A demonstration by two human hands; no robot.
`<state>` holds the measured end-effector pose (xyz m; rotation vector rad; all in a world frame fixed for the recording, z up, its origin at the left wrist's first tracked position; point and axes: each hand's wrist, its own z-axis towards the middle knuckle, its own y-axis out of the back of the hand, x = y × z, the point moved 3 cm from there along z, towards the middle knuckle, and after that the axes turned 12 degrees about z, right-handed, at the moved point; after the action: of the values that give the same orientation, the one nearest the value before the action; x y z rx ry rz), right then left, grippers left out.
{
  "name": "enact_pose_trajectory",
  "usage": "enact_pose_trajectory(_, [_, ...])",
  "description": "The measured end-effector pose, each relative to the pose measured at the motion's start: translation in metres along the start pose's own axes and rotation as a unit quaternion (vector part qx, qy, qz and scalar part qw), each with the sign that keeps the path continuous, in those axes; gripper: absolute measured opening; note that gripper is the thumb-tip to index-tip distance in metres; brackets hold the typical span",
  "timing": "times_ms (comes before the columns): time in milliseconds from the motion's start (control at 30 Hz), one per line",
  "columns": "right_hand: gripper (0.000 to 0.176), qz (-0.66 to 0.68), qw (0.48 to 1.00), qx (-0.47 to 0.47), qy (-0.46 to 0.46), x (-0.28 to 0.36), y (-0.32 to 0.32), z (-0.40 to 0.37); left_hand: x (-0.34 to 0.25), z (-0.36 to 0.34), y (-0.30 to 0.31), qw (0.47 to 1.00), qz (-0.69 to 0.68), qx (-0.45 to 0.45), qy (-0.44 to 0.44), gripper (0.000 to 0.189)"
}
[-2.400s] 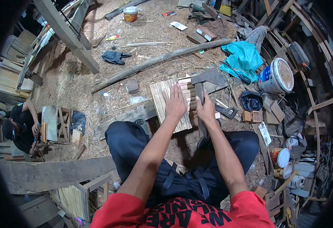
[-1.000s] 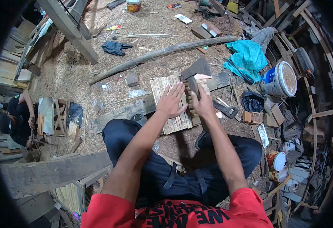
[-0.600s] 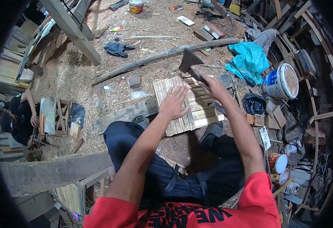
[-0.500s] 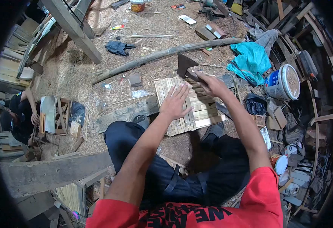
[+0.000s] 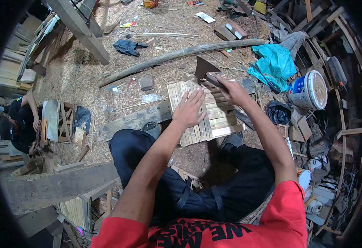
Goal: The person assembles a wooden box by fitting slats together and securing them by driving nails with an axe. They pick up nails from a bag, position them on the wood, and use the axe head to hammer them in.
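Note:
A panel of narrow wooden slats (image 5: 222,120) stands in front of my knees, its slats packed closely side by side. My left hand (image 5: 189,110) lies flat on the panel's left part, fingers spread. My right hand (image 5: 233,91) is wrapped around the handle of a hatchet (image 5: 205,68) over the panel's far right side. The hatchet's dark, flared blade points up and away from me, just past the panel's far edge. Most of the handle is hidden by my fingers.
A long curved pole (image 5: 177,54) crosses the sawdust-covered floor beyond the panel. A plank (image 5: 135,120) lies to its left. On the right are a teal cloth (image 5: 274,64) and a white bucket (image 5: 309,91). Another person (image 5: 22,124) works at far left by a wooden frame (image 5: 59,120).
The hatchet and my right hand have shifted slightly to the right, staying over the panel. My left hand stays flat on the slats. The view has tilted a little.

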<state>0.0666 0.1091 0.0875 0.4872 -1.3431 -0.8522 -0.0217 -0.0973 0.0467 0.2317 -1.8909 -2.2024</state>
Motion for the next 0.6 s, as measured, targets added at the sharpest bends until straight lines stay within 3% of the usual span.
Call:
enact_pose_trajectory(133, [0.048, 0.015, 0.995, -0.042, -0.089, 0.013, 0.01, -0.014, 0.001, 0.001, -0.004, 0.999, -0.038, -0.022, 0.016, 0.065])
enact_pose_trajectory(233, [0.044, 0.045, 0.976, -0.148, -0.151, 0.036, 0.007, -0.041, 0.003, 0.009, -0.001, 0.995, -0.028, 0.064, 0.065, 0.065])
enact_pose_trajectory(267, [0.039, 0.04, 0.965, -0.141, -0.217, 0.041, 0.004, -0.046, 0.003, 0.008, -0.001, 0.995, -0.025, 0.061, 0.076, 0.07])
enact_pose_trajectory(367, [0.039, 0.097, 0.948, -0.183, -0.241, 0.051, -0.01, -0.067, 0.004, 0.007, 0.0, 0.978, -0.032, -0.032, 0.203, 0.084])
enact_pose_trajectory(400, [0.04, 0.149, 0.944, -0.22, -0.194, 0.044, -0.023, -0.074, 0.004, 0.009, 0.0, 0.953, -0.084, -0.084, 0.28, 0.107])
enact_pose_trajectory(500, [0.042, 0.217, 0.921, -0.26, -0.194, 0.062, -0.034, -0.091, 0.01, 0.016, 0.016, 0.911, -0.114, 0.051, 0.394, 0.127])
enact_pose_trajectory(533, [0.044, 0.218, 0.915, -0.288, -0.18, 0.063, -0.041, -0.094, 0.014, 0.016, 0.016, 0.901, -0.136, 0.057, 0.409, 0.142])
enact_pose_trajectory(600, [0.045, 0.233, 0.909, -0.288, -0.19, 0.068, -0.048, -0.099, 0.017, 0.011, 0.023, 0.886, -0.147, 0.076, 0.433, 0.147])
